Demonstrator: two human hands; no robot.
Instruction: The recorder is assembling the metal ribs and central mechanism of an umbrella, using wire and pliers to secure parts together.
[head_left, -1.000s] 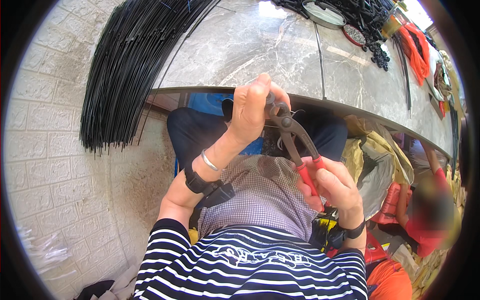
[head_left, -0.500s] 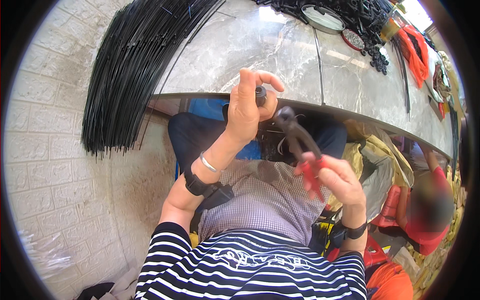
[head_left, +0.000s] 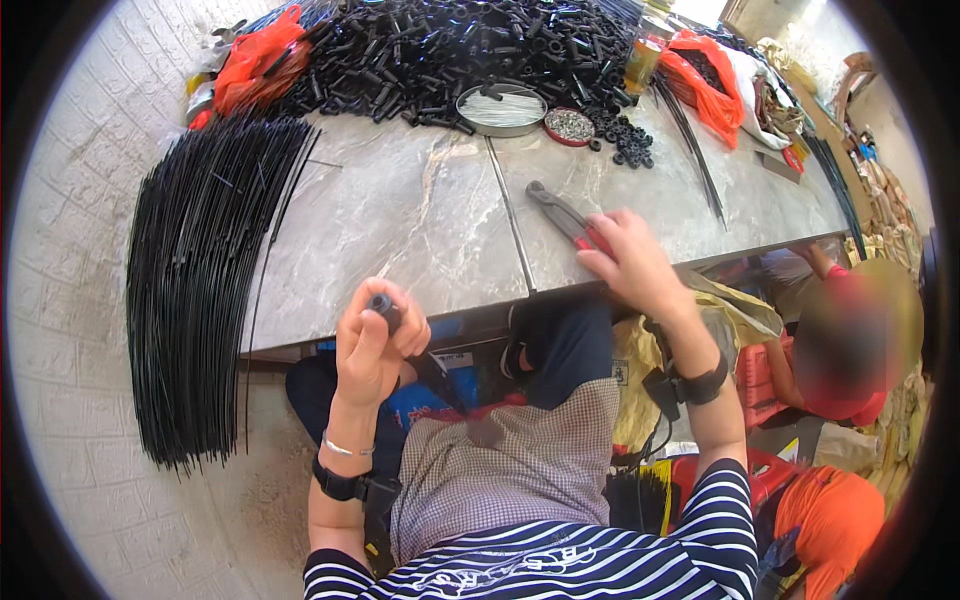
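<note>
My left hand (head_left: 372,345) is closed around a short black tubular piece (head_left: 383,308), its round hollow end facing up between thumb and forefinger. A thin dark strand appears to hang below that hand, though its link to the piece is unclear. Over the grey marble-patterned table (head_left: 400,215), my right hand (head_left: 637,262) has its fingers on the red handles of a pair of end-cutting pincers (head_left: 556,210). The pincers' dark head points away to the far left, at or just above the tabletop; part of the handles is hidden under my fingers.
A thick bundle of long black rods (head_left: 205,290) overhangs the table's left edge. Toward the back lie a heap of black tubular pieces (head_left: 400,60), a round tin of white strips (head_left: 505,112) and a red dish of small metal bits (head_left: 570,127). Another person (head_left: 850,345) sits at the right.
The pincers have gone from above my lap out over the table, with my right hand on them. My left hand still holds the black piece. More of the tabletop shows now.
</note>
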